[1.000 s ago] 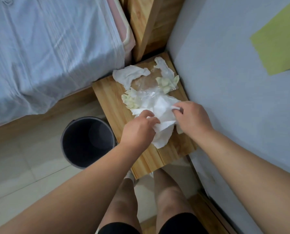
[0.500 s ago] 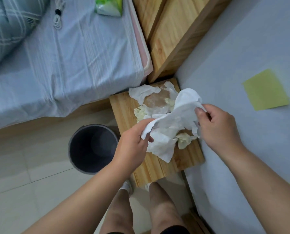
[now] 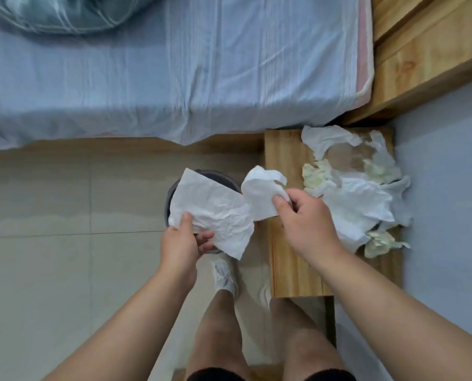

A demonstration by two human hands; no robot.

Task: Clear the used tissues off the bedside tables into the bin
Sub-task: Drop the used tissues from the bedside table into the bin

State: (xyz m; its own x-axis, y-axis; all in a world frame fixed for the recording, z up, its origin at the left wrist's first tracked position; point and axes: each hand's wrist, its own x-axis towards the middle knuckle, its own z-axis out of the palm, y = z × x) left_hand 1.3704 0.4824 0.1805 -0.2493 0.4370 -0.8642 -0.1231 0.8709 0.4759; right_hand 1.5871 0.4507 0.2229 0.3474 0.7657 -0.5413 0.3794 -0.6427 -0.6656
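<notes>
Tissues point(image 3: 355, 204) lie in a crumpled white heap on the wooden tabletop point(image 3: 284, 166), spread across the side farthest from the bin point(image 3: 171, 196), with a few yellowish scraps point(image 3: 380, 243) and a clear plastic sheet point(image 3: 350, 158) mixed in among them. The left hand point(image 3: 181, 243) pinches a large creased white tissue point(image 3: 210, 213) by its lower edge and holds it directly above the bin, hiding most of the bin's opening. The right hand point(image 3: 309, 218) grips a smaller crumpled tissue point(image 3: 262, 193) between thumb and fingers, just beside the bin, over the near edge of the tabletop. The bin stands on the tiled floor point(image 3: 50, 243), touching or almost touching the tabletop's side, with the bed point(image 3: 146, 78) beyond it.
</notes>
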